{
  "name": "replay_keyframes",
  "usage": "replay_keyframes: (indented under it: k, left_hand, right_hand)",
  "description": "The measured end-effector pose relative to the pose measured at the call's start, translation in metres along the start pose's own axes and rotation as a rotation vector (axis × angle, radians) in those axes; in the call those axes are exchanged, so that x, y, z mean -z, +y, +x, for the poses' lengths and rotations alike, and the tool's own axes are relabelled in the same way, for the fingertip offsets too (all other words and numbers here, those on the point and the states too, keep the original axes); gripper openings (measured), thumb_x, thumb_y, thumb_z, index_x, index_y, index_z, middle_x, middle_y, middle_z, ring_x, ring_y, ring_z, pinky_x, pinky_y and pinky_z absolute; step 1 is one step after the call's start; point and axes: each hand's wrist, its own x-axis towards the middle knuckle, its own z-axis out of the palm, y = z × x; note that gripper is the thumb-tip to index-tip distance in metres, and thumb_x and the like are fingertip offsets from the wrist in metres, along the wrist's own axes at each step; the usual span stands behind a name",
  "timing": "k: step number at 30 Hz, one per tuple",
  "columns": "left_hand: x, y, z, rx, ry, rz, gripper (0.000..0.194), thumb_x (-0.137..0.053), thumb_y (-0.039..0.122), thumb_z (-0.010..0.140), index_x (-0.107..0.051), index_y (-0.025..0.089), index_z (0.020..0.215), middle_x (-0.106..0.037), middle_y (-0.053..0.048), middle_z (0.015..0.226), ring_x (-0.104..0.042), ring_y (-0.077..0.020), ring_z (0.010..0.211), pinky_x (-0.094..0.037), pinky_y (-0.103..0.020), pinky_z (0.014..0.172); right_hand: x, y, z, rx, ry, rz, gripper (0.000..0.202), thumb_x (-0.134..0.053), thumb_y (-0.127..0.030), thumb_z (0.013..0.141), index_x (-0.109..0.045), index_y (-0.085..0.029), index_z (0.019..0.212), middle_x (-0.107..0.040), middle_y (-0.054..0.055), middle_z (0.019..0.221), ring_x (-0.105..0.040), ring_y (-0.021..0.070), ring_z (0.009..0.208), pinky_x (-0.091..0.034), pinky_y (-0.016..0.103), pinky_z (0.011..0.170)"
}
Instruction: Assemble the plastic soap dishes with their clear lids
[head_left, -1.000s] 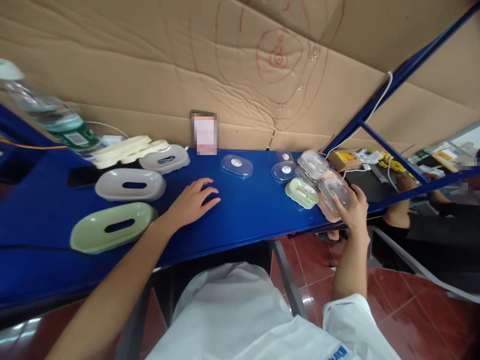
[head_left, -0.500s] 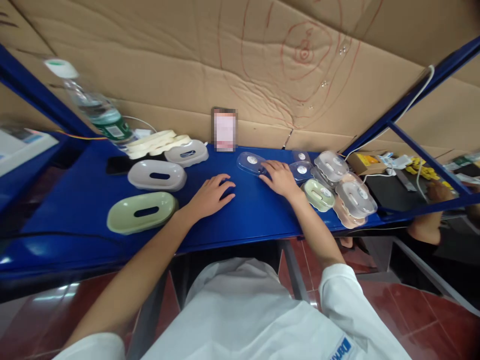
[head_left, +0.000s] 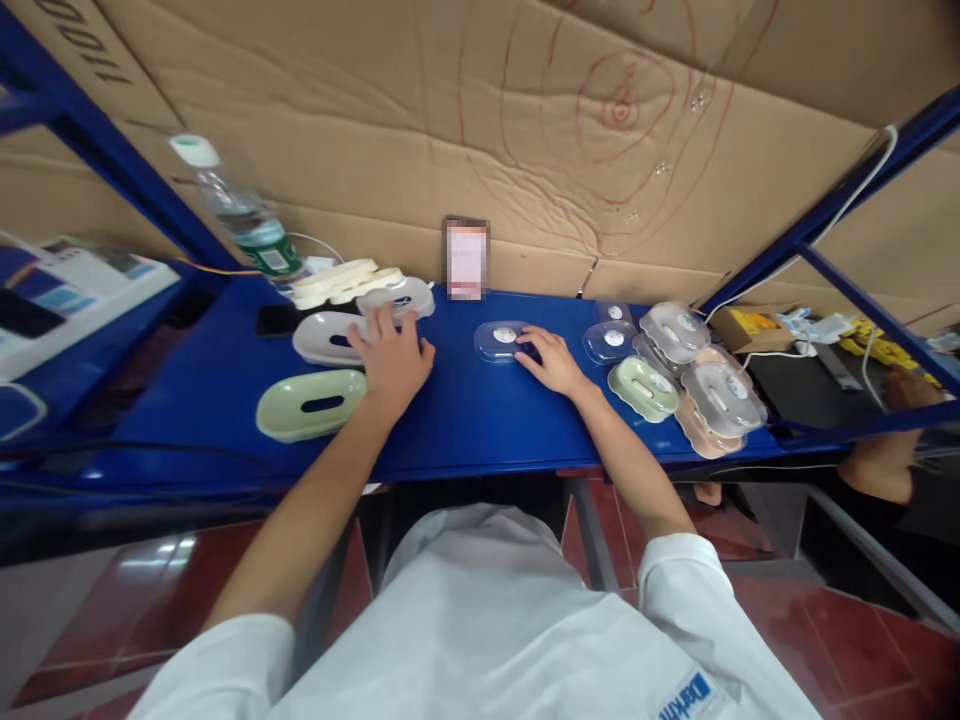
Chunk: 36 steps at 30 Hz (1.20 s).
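Note:
My left hand (head_left: 390, 358), fingers spread and pointing away from me, hovers at the right end of a pale grey oval soap-dish-like piece (head_left: 315, 335) with a slot in its middle. Its fingertips overlap a whitish oval piece (head_left: 414, 296) behind; I cannot tell whether they touch it. A light green slotted piece (head_left: 281, 405) lies nearer me, left of the wrist. With thumb and fingers, my right hand (head_left: 553, 362) grips the right end of a clear plastic lid (head_left: 491, 345) bearing a round white sticker. The lid lies flat on the blue table (head_left: 465, 430).
Right of my right hand are clear lids (head_left: 609, 343), a green lidded piece (head_left: 634, 388) and stacked grey and pink ones (head_left: 720, 400). Cream pieces (head_left: 341, 285), a bottle (head_left: 259, 235) and a phone (head_left: 466, 262) stand behind. Another person's arm (head_left: 885, 460) is far right.
My left hand has moved forward and left from the table to the grey and whitish pieces. My right hand has shifted the clear lid slightly left and toward me. The view has shifted somewhat.

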Motion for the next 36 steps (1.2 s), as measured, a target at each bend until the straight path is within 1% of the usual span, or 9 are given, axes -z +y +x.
replay_keyframes:
  k: [3,9,17,22,27,29,31,34,36]
  left_hand:
    - [0.001,-0.010,0.003,0.101,0.001,0.096,0.050,-0.054,0.027,0.096,-0.060,0.011,0.143,-0.047,-0.032,0.161,-0.040,-0.0531,0.150,-0.020,-0.083,0.119]
    - [0.000,0.006,0.001,-0.029,-0.066,0.060,0.041,-0.049,0.029,0.100,-0.068,0.015,0.133,-0.065,-0.026,0.135,-0.058,-0.0468,0.131,-0.032,-0.071,0.116]
    - [0.000,0.005,-0.005,-0.034,-0.072,-0.037,0.047,-0.054,0.050,0.104,-0.067,0.016,0.136,-0.063,-0.025,0.144,-0.057,-0.0456,0.136,-0.046,-0.063,0.111]
    - [0.005,0.014,0.009,-0.138,-0.076,-0.225,0.042,-0.043,0.043,0.110,-0.064,0.021,0.139,-0.062,-0.014,0.152,-0.057,-0.0317,0.143,-0.046,-0.049,0.120]
    - [0.027,-0.014,0.058,0.045,0.038,-0.137,0.047,-0.047,0.026,0.104,-0.057,0.013,0.148,-0.041,-0.024,0.168,-0.032,-0.0445,0.160,-0.024,-0.070,0.127]
    - [0.035,-0.033,0.076,0.248,0.079,-0.141,0.040,-0.052,0.026,0.104,-0.060,0.011,0.140,-0.052,-0.024,0.157,-0.033,-0.0457,0.157,-0.027,-0.069,0.124]
    - [0.041,-0.049,0.085,0.317,0.057,-0.146,0.033,-0.054,0.024,0.104,-0.064,0.008,0.131,-0.061,-0.025,0.144,-0.045,-0.0452,0.147,-0.033,-0.068,0.119]
    - [0.047,-0.052,0.083,0.247,0.039,-0.153,0.027,-0.053,0.020,0.104,-0.068,0.009,0.123,-0.067,-0.025,0.134,-0.058,-0.0415,0.132,-0.041,-0.066,0.114]
    - [0.047,-0.038,0.074,0.147,0.038,-0.171,0.027,-0.050,0.021,0.106,-0.069,0.013,0.124,-0.069,-0.022,0.134,-0.060,-0.0375,0.131,-0.044,-0.060,0.116]
  right_hand:
    - [0.001,0.002,-0.001,-0.041,0.009,-0.030,0.042,-0.051,-0.048,0.112,-0.066,-0.020,0.139,-0.060,0.018,0.159,-0.051,0.0304,0.153,-0.038,0.054,0.125]
    - [0.007,0.002,-0.005,-0.056,0.037,-0.061,0.043,-0.051,-0.045,0.111,-0.066,-0.019,0.142,-0.061,0.019,0.158,-0.052,0.0324,0.151,-0.040,0.057,0.122]
    - [0.002,0.009,-0.005,-0.030,0.042,-0.055,0.047,-0.050,-0.049,0.110,-0.067,-0.022,0.144,-0.061,0.019,0.157,-0.053,0.0369,0.149,-0.039,0.062,0.122]
    - [-0.001,0.012,-0.008,-0.039,-0.007,-0.161,0.060,-0.049,-0.053,0.110,-0.054,-0.020,0.160,-0.050,0.021,0.168,-0.044,0.0400,0.156,-0.033,0.068,0.123]
    - [-0.004,0.013,-0.009,-0.080,-0.037,-0.195,0.067,-0.050,-0.055,0.109,-0.045,-0.022,0.167,-0.040,0.022,0.174,-0.036,0.0415,0.161,-0.028,0.072,0.125]
    - [-0.004,0.014,-0.009,-0.083,-0.036,-0.187,0.068,-0.050,-0.056,0.109,-0.044,-0.022,0.167,-0.039,0.022,0.175,-0.036,0.0413,0.161,-0.029,0.072,0.125]
    - [-0.005,0.015,-0.010,-0.080,-0.034,-0.185,0.067,-0.048,-0.056,0.109,-0.044,-0.022,0.167,-0.040,0.023,0.174,-0.037,0.0409,0.161,-0.029,0.072,0.124]
    - [-0.007,0.017,-0.010,-0.068,-0.027,-0.211,0.066,-0.047,-0.056,0.110,-0.044,-0.024,0.167,-0.042,0.022,0.173,-0.038,0.0405,0.160,-0.031,0.071,0.123]
    - [-0.010,0.017,-0.011,-0.066,-0.013,-0.253,0.066,-0.046,-0.056,0.110,-0.044,-0.023,0.168,-0.041,0.021,0.174,-0.037,0.0407,0.160,-0.029,0.071,0.124]
